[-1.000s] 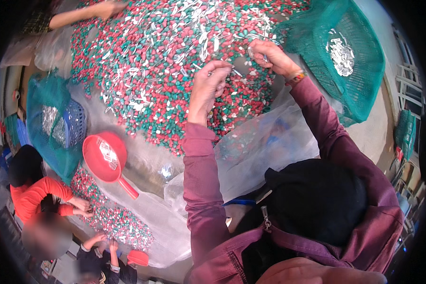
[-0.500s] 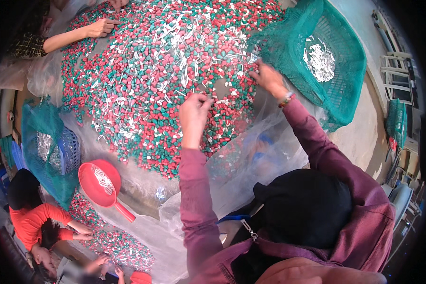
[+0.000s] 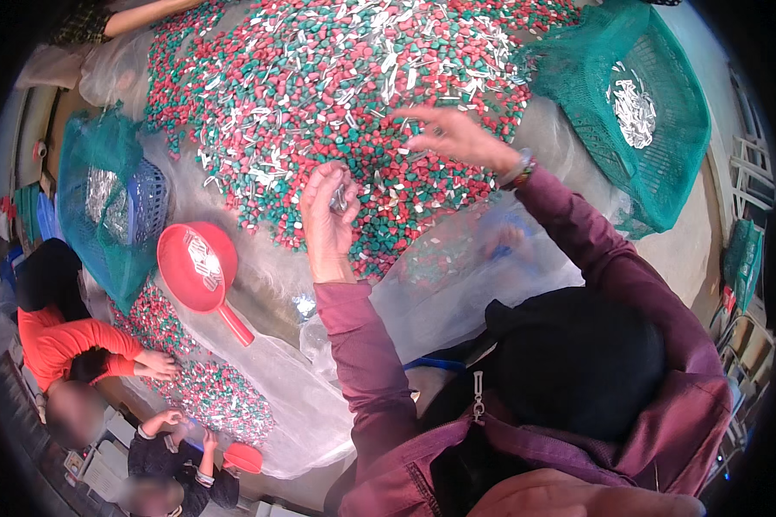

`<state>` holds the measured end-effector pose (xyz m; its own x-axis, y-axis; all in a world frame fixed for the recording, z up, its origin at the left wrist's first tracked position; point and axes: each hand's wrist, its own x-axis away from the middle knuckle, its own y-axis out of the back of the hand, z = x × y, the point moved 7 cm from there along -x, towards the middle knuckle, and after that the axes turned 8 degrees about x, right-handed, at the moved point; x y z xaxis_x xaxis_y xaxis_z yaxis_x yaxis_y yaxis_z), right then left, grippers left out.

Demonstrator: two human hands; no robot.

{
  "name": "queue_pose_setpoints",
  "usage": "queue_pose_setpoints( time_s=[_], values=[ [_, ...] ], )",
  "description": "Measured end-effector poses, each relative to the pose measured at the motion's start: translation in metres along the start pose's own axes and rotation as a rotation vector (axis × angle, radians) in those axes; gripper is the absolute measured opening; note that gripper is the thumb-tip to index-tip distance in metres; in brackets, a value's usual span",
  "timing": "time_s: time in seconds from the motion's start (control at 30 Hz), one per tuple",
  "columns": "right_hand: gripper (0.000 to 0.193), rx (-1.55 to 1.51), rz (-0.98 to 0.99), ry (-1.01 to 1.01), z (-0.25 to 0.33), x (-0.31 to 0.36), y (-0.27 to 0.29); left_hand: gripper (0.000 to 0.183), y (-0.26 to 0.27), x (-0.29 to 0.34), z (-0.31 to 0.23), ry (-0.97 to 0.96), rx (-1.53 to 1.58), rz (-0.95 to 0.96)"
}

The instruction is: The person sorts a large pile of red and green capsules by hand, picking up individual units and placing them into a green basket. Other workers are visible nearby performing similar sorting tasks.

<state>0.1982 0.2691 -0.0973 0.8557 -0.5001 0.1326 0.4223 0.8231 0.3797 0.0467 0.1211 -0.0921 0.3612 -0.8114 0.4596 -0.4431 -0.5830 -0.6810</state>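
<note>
Before me spreads a wide heap of small red, green and white rounded pieces [image 3: 276,103], with many thin white strips lying among them. Over the near part of the heap, my left hand [image 3: 326,211] is turned up with its fingers curled round a few shiny greyish strips [image 3: 340,200]. To its right and a little farther off, my right hand [image 3: 457,140] reaches across the pieces, fingers stretched and apart, slightly blurred. Nothing shows in it. A bracelet circles the right wrist.
A green net-covered basket [image 3: 664,164] with white strips stands far right; another netted basket [image 3: 147,202] is at left. A red pan-shaped scoop [image 3: 181,276] holds strips. Clear plastic sheeting [image 3: 319,388] lies nearby. Co-workers handle pieces at lower left; another arm [image 3: 147,15] reaches in at far left.
My left hand has turned palm upward, showing shiny strips in its fingers. My right hand has moved left from beside the green basket, and its fingers have spread. The whole view has shifted.
</note>
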Motion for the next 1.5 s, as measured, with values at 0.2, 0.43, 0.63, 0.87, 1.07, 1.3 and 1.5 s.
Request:
queue_pose_setpoints(
  time_s=[0.2, 0.43, 0.63, 0.87, 1.07, 1.3, 1.5],
  values=[
    [0.022, 0.384, -0.112, -0.159, -0.023, 0.013, 0.056, 0.018, -0.019, -0.023, 0.007, -0.258, -1.143, 0.042],
    [0.024, 0.477, -0.186, -0.145, -0.017, 0.005, 0.042, 0.020, -0.056, -0.044, 0.081, -0.465, -1.935, 0.238],
    [0.025, 0.936, -0.042, 0.043, -0.020, -0.023, 0.005, 0.012, 0.012, -0.020, 0.036, 0.120, -0.424, -0.074],
    [0.023, 0.747, 0.012, -0.154, -0.039, -0.021, -0.003, 0.015, 0.033, 0.025, -0.007, 0.035, -0.005, 0.054],
    [0.024, -0.760, 0.119, -0.334, -0.039, 0.012, 0.029, 0.027, 0.027, 0.001, 0.018, -0.152, -1.597, -0.166],
    [0.024, -1.299, 0.303, -0.028, 0.006, 0.026, 0.037, 0.020, 0.028, -0.012, 0.030, -0.022, -1.366, -0.053],
    [0.029, -1.160, 0.267, -0.078, 0.004, 0.009, 0.027, 0.018, -0.011, -0.002, 0.021, 0.196, 0.011, 0.174]
  ],
)
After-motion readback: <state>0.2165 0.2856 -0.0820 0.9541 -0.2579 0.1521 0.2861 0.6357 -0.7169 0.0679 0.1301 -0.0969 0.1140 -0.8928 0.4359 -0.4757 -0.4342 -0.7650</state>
